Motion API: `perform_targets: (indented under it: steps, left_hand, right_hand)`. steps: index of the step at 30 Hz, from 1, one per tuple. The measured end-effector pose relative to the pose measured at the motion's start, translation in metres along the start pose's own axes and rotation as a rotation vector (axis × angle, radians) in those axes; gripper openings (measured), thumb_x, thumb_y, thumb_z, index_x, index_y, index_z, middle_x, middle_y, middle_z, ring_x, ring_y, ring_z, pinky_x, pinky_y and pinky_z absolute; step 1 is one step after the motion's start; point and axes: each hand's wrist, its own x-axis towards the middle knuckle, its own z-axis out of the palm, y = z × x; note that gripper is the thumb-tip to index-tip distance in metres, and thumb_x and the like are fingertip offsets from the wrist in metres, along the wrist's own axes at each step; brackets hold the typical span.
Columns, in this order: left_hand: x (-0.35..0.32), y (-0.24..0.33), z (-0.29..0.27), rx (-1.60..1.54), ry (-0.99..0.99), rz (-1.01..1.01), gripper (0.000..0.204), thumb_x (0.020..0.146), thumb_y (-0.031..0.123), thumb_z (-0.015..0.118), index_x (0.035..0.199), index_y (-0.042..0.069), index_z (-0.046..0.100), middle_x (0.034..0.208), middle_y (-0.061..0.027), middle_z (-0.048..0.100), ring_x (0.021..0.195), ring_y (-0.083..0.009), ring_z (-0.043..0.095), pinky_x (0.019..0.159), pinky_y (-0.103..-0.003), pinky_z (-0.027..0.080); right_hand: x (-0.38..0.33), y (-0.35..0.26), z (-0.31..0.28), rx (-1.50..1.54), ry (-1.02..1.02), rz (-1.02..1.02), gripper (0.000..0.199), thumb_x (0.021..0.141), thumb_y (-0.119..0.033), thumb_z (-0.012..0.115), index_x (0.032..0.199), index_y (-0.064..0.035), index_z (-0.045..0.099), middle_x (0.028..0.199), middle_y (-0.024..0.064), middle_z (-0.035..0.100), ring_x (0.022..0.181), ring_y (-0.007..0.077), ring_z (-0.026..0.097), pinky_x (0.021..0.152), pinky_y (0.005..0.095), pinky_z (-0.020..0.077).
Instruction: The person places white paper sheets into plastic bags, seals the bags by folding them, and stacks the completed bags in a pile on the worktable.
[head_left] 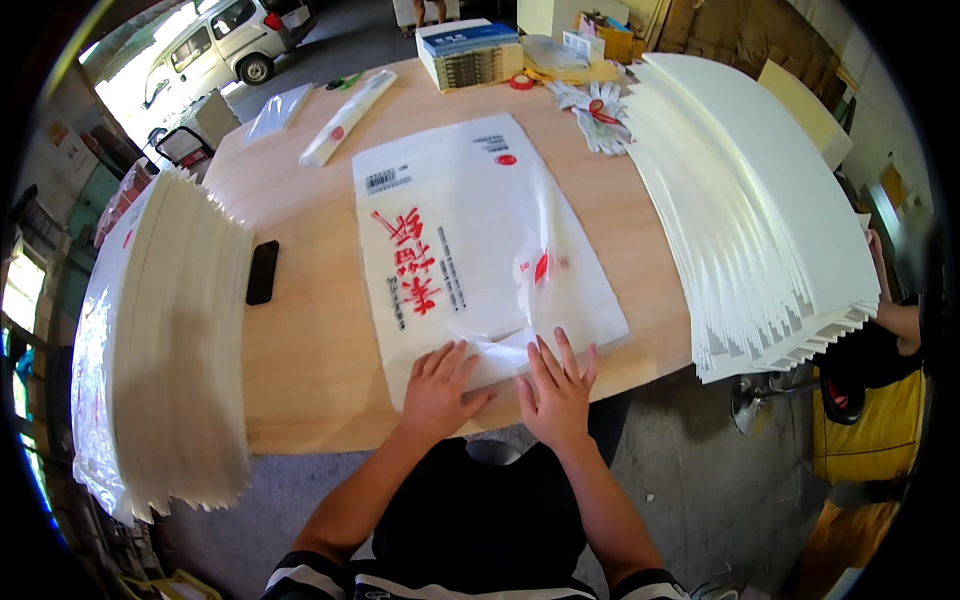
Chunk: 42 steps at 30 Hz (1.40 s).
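Note:
A large clear plastic bag with red and black print (480, 240) lies flat on the wooden table in front of me, with white sheets showing through it. My left hand (438, 392) rests on its near left edge, fingers stretched out. On the near right part lies my right hand (560, 390), its fingers spread and palm down. Between the two hands the plastic is creased and slightly folded. Neither hand grips anything that I can see.
On the left stands a tall stack of bagged white sheets (165, 350), with a black phone (262, 272) beside it. A fanned stack of white paper (740, 210) fills the right side. Farther back are a plastic roll (348, 118), boxed books (470, 58), and gloves (598, 120) with red-handled scissors.

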Motion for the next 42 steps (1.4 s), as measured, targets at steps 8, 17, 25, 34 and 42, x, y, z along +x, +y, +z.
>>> perform_targets:
  steps: [8, 17, 25, 34, 42]
  left_hand:
    - [0.037, 0.0, -0.027, -0.108, 0.123, -0.019, 0.008, 0.08, 0.015, 0.072, 0.082, 0.01, 0.067, 0.083, -0.0019, 0.067, 0.074, -0.0202, 0.066, 0.065, -0.035, 0.051]
    - [0.064, -0.013, -0.055, -0.477, -0.147, -0.223, 0.014, 0.081, 0.016, 0.075, 0.082, 0.003, 0.07, 0.077, -0.0098, 0.064, 0.069, -0.025, 0.064, 0.063, -0.034, 0.051]
    - [0.086, -0.034, -0.063, -0.782, -0.382, -0.431, 0.018, 0.085, 0.015, 0.074, 0.078, 0.001, 0.064, 0.074, -0.0047, 0.06, 0.066, -0.0131, 0.061, 0.06, -0.031, 0.05]
    - [0.097, -0.084, -0.073, -0.906, 0.112, -0.5, 0.013, 0.101, 0.008, 0.047, 0.112, 0.005, 0.053, 0.088, -0.0027, 0.055, 0.076, -0.01, 0.053, 0.067, -0.027, 0.049]
    - [0.104, -0.019, -0.109, -0.441, -0.288, -0.245, 0.043, 0.086, 0.027, 0.068, 0.121, 0.005, 0.057, 0.1, -0.0199, 0.066, 0.092, -0.0301, 0.064, 0.079, -0.039, 0.05]
  right_hand:
    - [0.037, 0.004, -0.034, 0.05, 0.236, -0.051, 0.029, 0.077, -0.002, 0.07, 0.105, -0.0082, 0.07, 0.106, 0.007, 0.065, 0.114, 0.0268, 0.057, 0.103, 0.0502, 0.0331]
    - [0.003, -0.042, 0.028, 1.31, -0.076, 0.796, 0.015, 0.089, -0.01, 0.068, 0.1, 0.0012, 0.069, 0.097, 0.007, 0.066, 0.077, 0.0088, 0.056, 0.072, 0.0241, 0.0458]
    - [0.028, -0.023, 0.058, 1.249, 0.083, 0.788, 0.015, 0.089, -0.015, 0.071, 0.088, -0.0007, 0.066, 0.077, 0.0019, 0.065, 0.068, 0.0087, 0.058, 0.066, 0.0238, 0.047]
    - [0.026, -0.004, 0.039, 1.622, 0.325, 0.953, 0.023, 0.088, -0.007, 0.064, 0.108, -0.0002, 0.054, 0.099, 0.0076, 0.062, 0.081, 0.016, 0.063, 0.077, 0.0293, 0.0516]
    - [0.067, -0.005, 0.044, 1.306, -0.069, 0.943, 0.036, 0.078, -0.003, 0.073, 0.112, -0.0019, 0.059, 0.093, 0.0058, 0.063, 0.079, 0.016, 0.062, 0.075, 0.0333, 0.0527]
